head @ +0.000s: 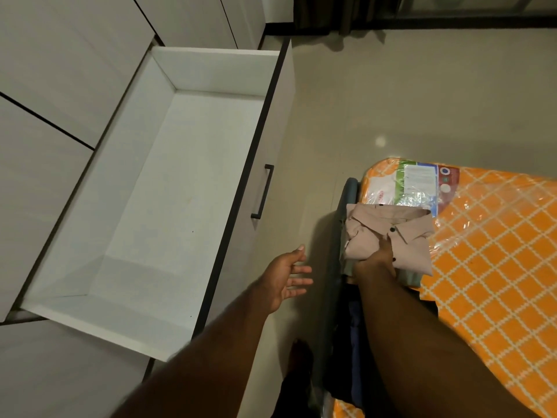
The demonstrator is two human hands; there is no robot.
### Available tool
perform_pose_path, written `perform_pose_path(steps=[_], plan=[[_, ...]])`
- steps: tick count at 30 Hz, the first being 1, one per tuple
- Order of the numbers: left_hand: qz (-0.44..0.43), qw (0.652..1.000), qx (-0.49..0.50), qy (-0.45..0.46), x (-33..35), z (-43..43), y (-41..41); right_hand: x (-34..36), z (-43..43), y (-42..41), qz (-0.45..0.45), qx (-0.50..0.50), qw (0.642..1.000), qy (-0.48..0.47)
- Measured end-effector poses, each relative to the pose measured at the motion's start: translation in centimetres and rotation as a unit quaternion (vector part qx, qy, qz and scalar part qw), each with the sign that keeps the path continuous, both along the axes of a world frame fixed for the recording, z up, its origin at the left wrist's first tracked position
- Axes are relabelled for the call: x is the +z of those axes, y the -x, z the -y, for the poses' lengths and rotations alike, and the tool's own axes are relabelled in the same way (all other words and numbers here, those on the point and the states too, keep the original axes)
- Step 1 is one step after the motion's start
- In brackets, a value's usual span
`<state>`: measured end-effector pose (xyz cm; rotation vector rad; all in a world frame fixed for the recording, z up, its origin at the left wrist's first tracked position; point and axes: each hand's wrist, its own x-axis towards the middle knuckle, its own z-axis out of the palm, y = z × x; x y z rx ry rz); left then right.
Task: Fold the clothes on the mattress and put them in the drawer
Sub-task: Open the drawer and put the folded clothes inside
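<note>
**Holding a shirt (401, 236) near an open drawer (168, 191)**

Hovering the left grip (286, 276) over the floor just right of the pulled-out drawer, fingers spread, holding nothing. Pinching the folded beige shirt with the right grip (376, 260) at the left edge of the orange mattress (497, 251).

drawer (156, 188): smooth matt white board | shirt (398, 236): soft beige cloth | mattress (497, 251): glossy plastic wrap | floor (391, 101): glossy tile

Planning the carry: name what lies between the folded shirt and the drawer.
Head view: between the beige shirt and drawer lies tiled floor, with the open left hand above it.
</note>
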<state>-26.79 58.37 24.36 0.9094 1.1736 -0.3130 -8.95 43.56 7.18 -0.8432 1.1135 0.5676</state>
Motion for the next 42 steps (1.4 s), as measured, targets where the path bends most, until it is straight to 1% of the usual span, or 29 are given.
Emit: perform_pose_path(steps=[1, 2, 3, 4, 6, 7, 11, 14, 17, 19, 22, 25, 29, 31, 32, 34, 36, 39, 41, 42], plan=[[0.001, 1.0, -0.001, 0.003, 0.0, 0.1, 0.0, 0.5, 0.2, 0.0, 0.02, -0.002, 1.0, 0.016], [0.001, 1.0, -0.003, 0.005, 0.0, 0.2, 0.1, 1.1, 0.2, -0.2, 0.043, -0.046, 0.997, 0.045], [0.002, 1.0, -0.004, 0.009, 0.0, 0.4, 0.1, 1.7, -0.1, -0.4, 0.053, -0.065, 0.995, 0.052], [0.003, 1.0, -0.005, 0.012, 0.1, 0.5, 0.1, 3.6, -0.5, -0.4, 0.065, -0.079, 0.994, 0.04], [0.004, 1.0, -0.004, 0.024, 0.4, 0.8, 0.0, 7.4, -0.6, -0.1, 0.113, -0.075, 0.991, 0.004], [0.005, 0.999, 0.0, 0.032, 0.5, 0.8, 0.0, 8.1, -0.4, 0.0, 0.119, -0.075, 0.99, 0.005], [0.029, 0.997, 0.039, 0.067, 1.8, -0.1, 1.0, 10.5, 0.7, 0.5, 0.162, -0.045, 0.984, -0.065], [0.043, 0.993, 0.067, 0.084, 2.8, -1.7, 2.2, 15.0, 0.4, 1.8, 0.185, 0.021, 0.971, -0.153], [0.057, 0.99, 0.081, 0.095, 3.9, -3.2, 3.2, 19.3, -0.9, 4.2, 0.175, 0.078, 0.953, -0.236], [0.074, 0.988, 0.099, 0.097, 4.8, -4.5, 3.9, 21.7, -1.7, 6.3, 0.157, 0.138, 0.937, -0.282], [0.127, 0.976, 0.127, 0.123, 6.7, -7.4, 5.2, 24.2, -3.2, 8.7, 0.137, 0.232, 0.904, -0.331], [0.214, 0.957, 0.108, 0.162, 9.2, -11.3, 7.1, 25.7, -5.7, 11.0, 0.124, 0.302, 0.865, -0.382], [0.24, 0.963, 0.065, 0.108, 11.4, -16.6, 10.8, 26.4, -10.4, 14.4, 0.149, 0.395, 0.837, -0.348], [0.233, 0.971, 0.04, 0.046, 11.5, -19.0, 13.0, 26.7, -13.1, 16.2, 0.162, 0.427, 0.824, -0.334], [0.232, 0.972, 0.032, 0.016, 11.3, -20.1, 14.2, 27.0, -14.5, 17.2, 0.173, 0.45, 0.82, -0.307], [0.243, 0.969, 0.037, -0.016, 11.0, -22.4, 16.5, 27.8, -17.1, 19.5, 0.214, 0.495, 0.815, -0.211], [0.235, 0.97, 0.042, -0.041, 10.5, -24.7, 18.9, 28.5, -19.7, 22.0, 0.262, 0.525, 0.801, -0.12], [0.192, 0.977, 0.025, -0.094, 9.6, -27.5, 22.2, 27.9, -22.9, 25.4, 0.309, 0.571, 0.758, -0.06], [0.166, 0.98, 0.01, -0.109, 8.5, -29.1, 24.3, 27.1, -24.9, 27.6, 0.332, 0.599, 0.728, -0.026], [0.155, 0.982, 0.005, -0.111, 7.9, -29.6, 25.1, 26.8, -25.6, 28.4, 0.337, 0.608, 0.719, -0.004]])
